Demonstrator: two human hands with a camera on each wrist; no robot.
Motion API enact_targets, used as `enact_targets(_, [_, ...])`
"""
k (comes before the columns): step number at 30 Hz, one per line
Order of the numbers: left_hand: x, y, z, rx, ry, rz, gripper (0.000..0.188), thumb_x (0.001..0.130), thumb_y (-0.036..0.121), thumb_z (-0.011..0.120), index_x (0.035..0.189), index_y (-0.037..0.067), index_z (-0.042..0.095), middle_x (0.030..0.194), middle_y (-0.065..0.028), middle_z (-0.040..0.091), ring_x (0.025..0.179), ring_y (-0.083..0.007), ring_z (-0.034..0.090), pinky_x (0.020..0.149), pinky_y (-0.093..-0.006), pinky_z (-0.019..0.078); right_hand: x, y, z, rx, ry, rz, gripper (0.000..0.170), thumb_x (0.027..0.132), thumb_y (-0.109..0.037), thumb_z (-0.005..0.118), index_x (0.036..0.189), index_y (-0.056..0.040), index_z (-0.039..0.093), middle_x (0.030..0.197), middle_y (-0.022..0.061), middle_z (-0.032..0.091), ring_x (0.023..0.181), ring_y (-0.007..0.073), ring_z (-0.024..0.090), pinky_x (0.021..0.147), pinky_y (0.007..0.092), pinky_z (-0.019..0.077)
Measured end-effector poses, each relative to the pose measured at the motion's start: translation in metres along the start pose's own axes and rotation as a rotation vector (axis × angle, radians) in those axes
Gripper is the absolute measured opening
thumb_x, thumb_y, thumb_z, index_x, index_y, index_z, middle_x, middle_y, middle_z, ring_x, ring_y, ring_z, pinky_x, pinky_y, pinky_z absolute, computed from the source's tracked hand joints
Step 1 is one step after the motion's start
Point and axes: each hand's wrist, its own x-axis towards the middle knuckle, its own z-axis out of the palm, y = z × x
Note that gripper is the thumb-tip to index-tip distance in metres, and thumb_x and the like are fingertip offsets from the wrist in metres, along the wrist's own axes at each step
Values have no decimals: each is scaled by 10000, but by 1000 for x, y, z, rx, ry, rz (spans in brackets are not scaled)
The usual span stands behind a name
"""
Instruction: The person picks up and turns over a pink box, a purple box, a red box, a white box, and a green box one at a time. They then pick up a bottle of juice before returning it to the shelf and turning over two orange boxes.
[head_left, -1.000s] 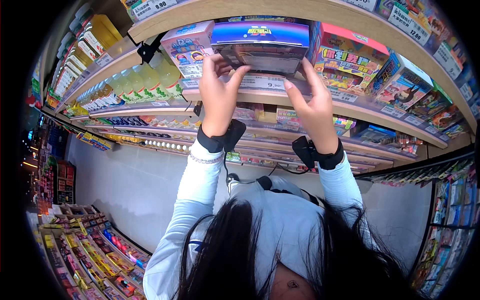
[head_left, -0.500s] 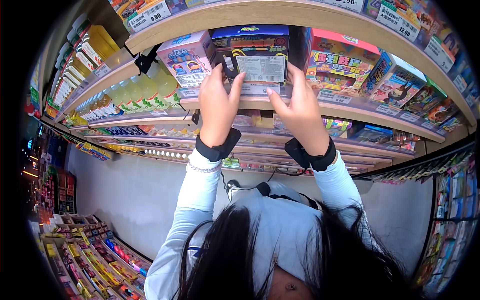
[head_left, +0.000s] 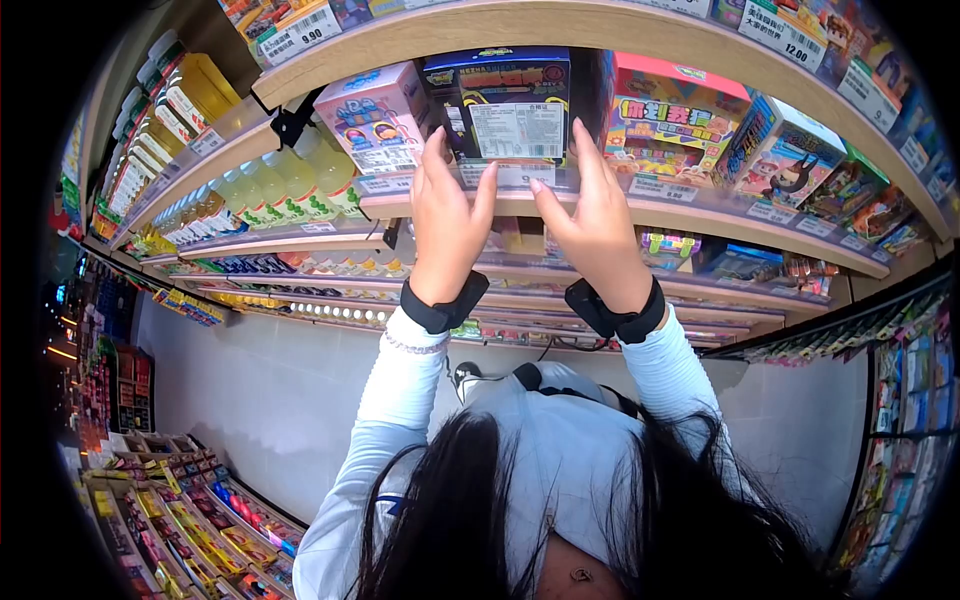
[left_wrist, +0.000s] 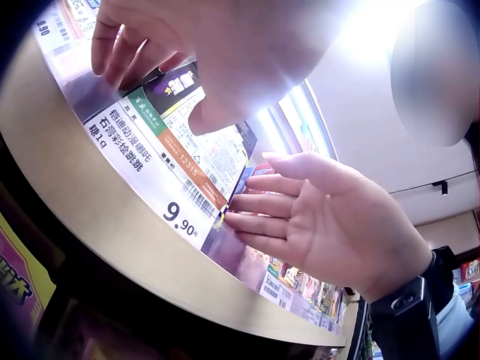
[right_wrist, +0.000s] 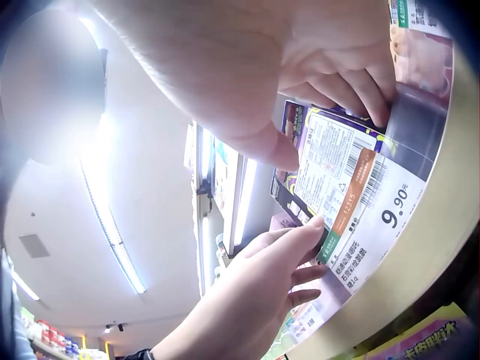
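Note:
A dark blue box [head_left: 512, 78] with a white printed label stands on the shelf in the head view, its labelled face toward me. My left hand [head_left: 450, 222] is at its lower left corner, fingers extended. On the other side, my right hand [head_left: 592, 215] has its straight fingertips by the box's right edge. Both thumbs point up in front of the shelf lip, apart from each other. In the left wrist view a 9.90 price tag [left_wrist: 157, 161] runs along the shelf edge below the box, between the two hands.
A pink box [head_left: 372, 120] stands just left of the blue one. To the right, past a dark gap, are a red-topped colourful box [head_left: 675, 115] and a white-topped box [head_left: 790, 150]. Bottles [head_left: 300, 170] line the left shelf. Another wooden shelf edge [head_left: 480, 30] runs overhead.
The blue box went from tilted, top toward me, to upright and farther back on the shelf. Both hands have since drawn back a little from its sides, fingers straightening.

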Motion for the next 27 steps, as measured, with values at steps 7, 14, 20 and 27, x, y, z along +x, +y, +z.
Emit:
enact_targets(7, [-9,14,-3,-20,-1,-13,646,834,110,651,1362,-68,325,1363,-281,430,1243,-413,438,1056,-467,313,-8,-6,-20,-3,20,-18,583,816,-110,648,1326,84,443,1325,282,496,1250,399,477,1042,422,388])
enact_targets(14, [-13,77,6,-392,-146,145,675,825,73,643,1392,-50,300,1451,-262,335,1330,-407,358,1091,-452,302,-14,15,-74,-97,432,-93,600,840,-65,626,1373,53,378,1382,220,429,1278,338,441,1071,408,352])
enact_targets(20, [2,94,53,-480,-247,79,844,850,114,669,1487,-45,138,1470,-248,310,1348,-313,361,1086,-379,320,-6,45,-87,-23,355,93,737,872,-134,646,1433,99,229,1389,270,386,1277,332,436,1069,394,342])
enact_targets(27, [4,99,68,-807,-350,-95,826,862,79,638,1482,-50,107,1463,-200,302,1345,-274,345,1123,-385,257,-6,50,-87,219,323,166,737,852,-96,673,1417,104,244,1325,261,465,1240,317,475,1047,384,370])
